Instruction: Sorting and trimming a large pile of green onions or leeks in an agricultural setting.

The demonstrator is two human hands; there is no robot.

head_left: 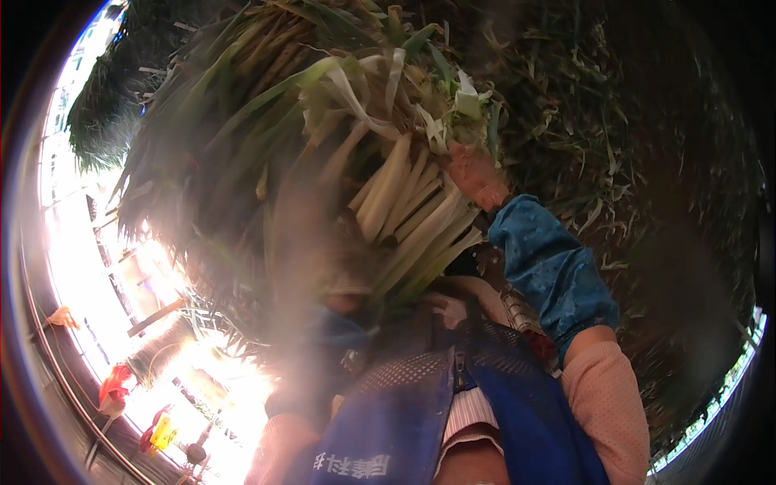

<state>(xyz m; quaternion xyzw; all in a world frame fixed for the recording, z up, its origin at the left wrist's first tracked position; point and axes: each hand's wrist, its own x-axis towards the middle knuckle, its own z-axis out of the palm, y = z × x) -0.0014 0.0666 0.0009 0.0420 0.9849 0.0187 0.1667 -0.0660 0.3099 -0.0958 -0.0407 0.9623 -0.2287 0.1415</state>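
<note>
A bunch of leeks (396, 194) lies slantwise in front of my chest, its pale stalks toward me. Long green leaves fan out to the upper left. At the right side of the stalks, my right hand (478, 175), with a wet blue sleeve cover behind it, is closed on limp outer leek leaves (428, 121). My left hand (346, 301) is low beside the stalks, by its own blue sleeve; haze and blur hide its fingers, and its grip does not show.
A large heap of leeks (186, 170) fills the left. Loose leaves and trimmings (566, 121) cover the ground at the right. Red and yellow objects (162, 432) stand in the bright glare at the lower left, near a curved metal rail (61, 372).
</note>
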